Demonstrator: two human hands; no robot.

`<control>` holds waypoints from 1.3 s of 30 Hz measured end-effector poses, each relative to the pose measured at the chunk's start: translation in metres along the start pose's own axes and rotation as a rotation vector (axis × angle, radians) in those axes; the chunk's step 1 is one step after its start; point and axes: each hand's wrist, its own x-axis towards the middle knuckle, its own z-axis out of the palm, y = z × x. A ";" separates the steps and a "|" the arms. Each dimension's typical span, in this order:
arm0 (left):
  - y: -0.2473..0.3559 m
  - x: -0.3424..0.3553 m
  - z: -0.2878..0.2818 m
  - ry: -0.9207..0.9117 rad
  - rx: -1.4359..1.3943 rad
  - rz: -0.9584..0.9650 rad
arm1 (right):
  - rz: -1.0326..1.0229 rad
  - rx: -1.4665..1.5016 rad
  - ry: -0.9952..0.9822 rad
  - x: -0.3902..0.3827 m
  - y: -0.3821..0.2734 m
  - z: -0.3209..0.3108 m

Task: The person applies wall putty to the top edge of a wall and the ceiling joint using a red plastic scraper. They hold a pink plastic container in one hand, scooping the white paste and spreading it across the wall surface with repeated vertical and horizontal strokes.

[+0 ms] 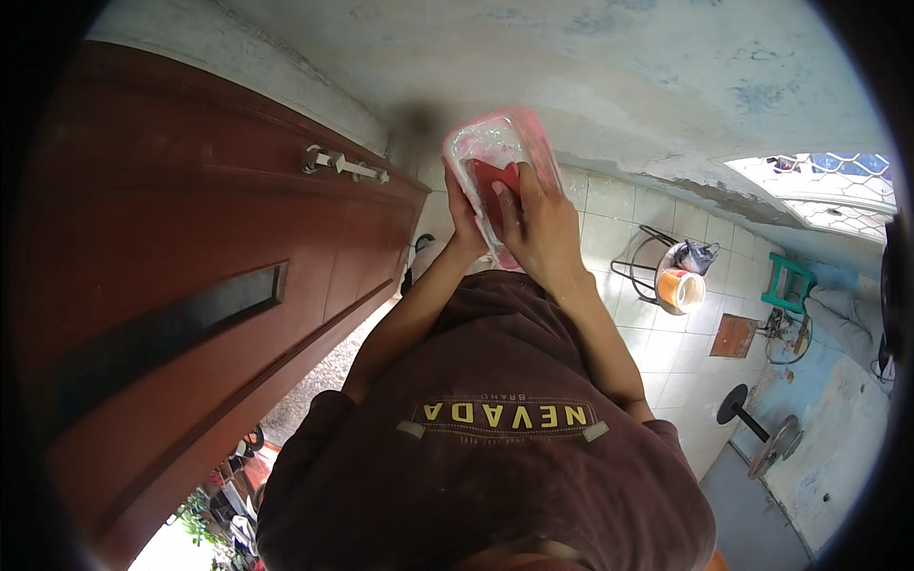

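Observation:
In front of my chest, my left hand [463, 217] is closed on the near left side of a shallow pink tray [539, 143]. White paste [490, 143] coats the inside of the tray. My right hand [545, 228] reaches over the tray with its fingers and thumb gripping a flat red scraper [490, 181]. The scraper sits inside the tray, tilted over the paste. My right fingers partly cover its upper edge, and the underside of the tray is hidden.
A brown-red door [190, 190] with a metal handle [333, 162] stands close on my left. Ahead is a patchy plastered wall [666, 86]. To the right, a round stool [657, 276] bears an orange-and-white tub [682, 288]; a green stool [787, 283] stands beyond on tiles.

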 end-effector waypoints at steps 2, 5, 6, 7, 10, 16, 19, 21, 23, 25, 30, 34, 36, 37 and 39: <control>0.001 0.001 0.025 0.067 0.050 0.116 | 0.033 0.066 -0.021 0.000 0.006 -0.009; -0.004 0.000 0.035 0.147 -0.026 0.126 | 0.054 0.120 -0.003 0.000 0.003 -0.029; -0.006 0.000 0.033 0.171 -0.041 0.117 | 0.057 0.132 0.011 -0.001 0.001 -0.034; -0.009 0.002 0.036 0.189 -0.062 0.101 | 0.025 0.072 -0.020 -0.003 0.005 -0.034; -0.007 0.004 0.041 0.056 0.026 0.121 | -0.045 -0.039 -0.108 -0.004 0.023 -0.026; -0.022 -0.004 0.049 0.107 0.245 0.281 | 0.026 0.078 -0.060 -0.012 0.023 -0.045; -0.020 -0.004 0.050 0.012 0.160 0.267 | -0.040 0.041 -0.109 -0.013 0.033 -0.037; -0.019 -0.001 0.040 0.149 -0.061 0.109 | -0.020 0.099 -0.098 -0.010 0.031 -0.044; -0.019 -0.003 0.049 0.253 -0.034 0.164 | 0.037 0.214 -0.047 -0.009 0.021 -0.060; -0.021 -0.003 0.051 0.286 0.052 0.195 | 0.010 0.196 -0.059 -0.014 0.022 -0.057; -0.024 -0.003 0.033 0.248 -0.008 0.098 | -0.068 0.049 -0.123 -0.014 0.036 -0.043; -0.027 -0.004 0.047 0.220 0.023 0.123 | 0.048 0.209 -0.002 -0.014 0.035 -0.065; -0.034 -0.004 0.048 0.268 0.070 0.088 | -0.060 0.108 -0.084 -0.021 0.046 -0.048; -0.034 -0.006 0.044 0.133 0.167 0.170 | -0.113 0.061 -0.128 -0.020 0.047 -0.043; -0.032 -0.007 0.037 0.070 0.203 0.164 | -0.117 0.045 -0.180 -0.019 0.048 -0.053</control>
